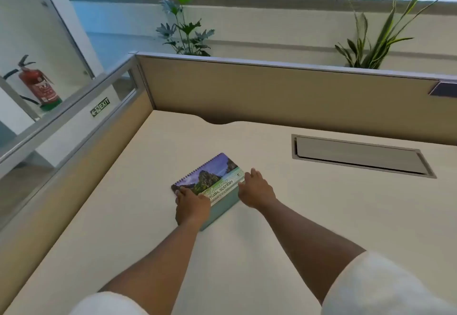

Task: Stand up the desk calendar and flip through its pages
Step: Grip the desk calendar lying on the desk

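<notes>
The spiral-bound scenery-cover desk calendar (210, 183) lies flat mid-tabletop (272, 228). The left hand (191, 207) presses its near corner; the right hand (256, 189), fingers spread, touches its right edge, likely to lift it upright.

Desk (309, 215): you have a pale cream top, walled by partitions at 9 and 12 o'clock.
Calendar (210, 178): it lies flat near your desk's centre, spiral edge toward 10 o'clock.
Cable hatch (358, 155): set flush at 2 o'clock.
</notes>
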Demonstrator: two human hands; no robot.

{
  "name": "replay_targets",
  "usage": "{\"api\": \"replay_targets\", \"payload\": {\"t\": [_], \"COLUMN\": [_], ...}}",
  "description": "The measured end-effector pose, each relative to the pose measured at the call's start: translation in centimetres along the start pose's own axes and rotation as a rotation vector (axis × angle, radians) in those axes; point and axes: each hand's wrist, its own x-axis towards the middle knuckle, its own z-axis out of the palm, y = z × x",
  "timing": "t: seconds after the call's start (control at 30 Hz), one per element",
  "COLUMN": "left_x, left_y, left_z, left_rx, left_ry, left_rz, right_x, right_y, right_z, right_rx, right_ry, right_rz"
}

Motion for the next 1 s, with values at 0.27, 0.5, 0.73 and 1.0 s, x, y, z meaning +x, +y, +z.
{"api": "replay_targets", "payload": {"t": [0.27, 0.5, 0.73, 1.0], "left_x": [0.8, 0.4, 0.6, 1.4], "left_y": [-1.4, -1.7, -1.8, -2.2], "left_z": [0.7, 1.5, 2.0, 2.5], "left_rx": [-0.146, -0.181, -0.257, -0.417], "left_ry": [-0.004, -0.001, -0.035, -0.003], "left_rz": [-0.222, -0.267, -0.331, -0.394], "right_x": [1.1, 2.3, 3.3, 3.9], "right_y": [1.0, 1.7, 2.2, 2.2], "right_z": [0.8, 1.2, 1.1, 2.0], "right_rx": [0.032, 0.098, 0.147, 0.209], "right_ry": [-0.083, -0.095, -0.180, -0.164], "right_rz": [0.083, 0.085, 0.102, 0.084]}}
